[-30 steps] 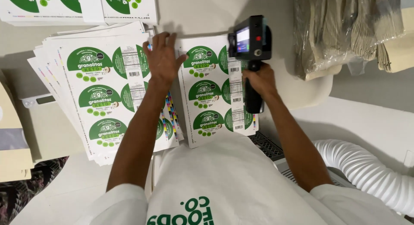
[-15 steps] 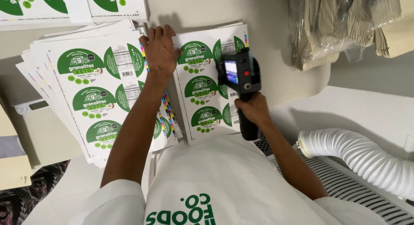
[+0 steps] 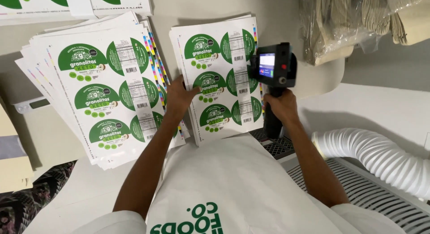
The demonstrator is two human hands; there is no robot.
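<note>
Viewed from above, over a white work shirt. Left hand pressed flat, fingers spread, on the near left edge of a stack of printed label sheets with green round labels; half a second ago that hand lay higher, near the stack's top edge. Right hand wrapped tight around the grip of a black handheld printer gun, small screen lit, head now just beside the stack's right edge after sitting over the sheet's right column moments before. Suggests one pass across the top sheet finished. To the left, a wider fanned pile of matching sheets. At right, a white ribbed hose over a vented grille.
</note>
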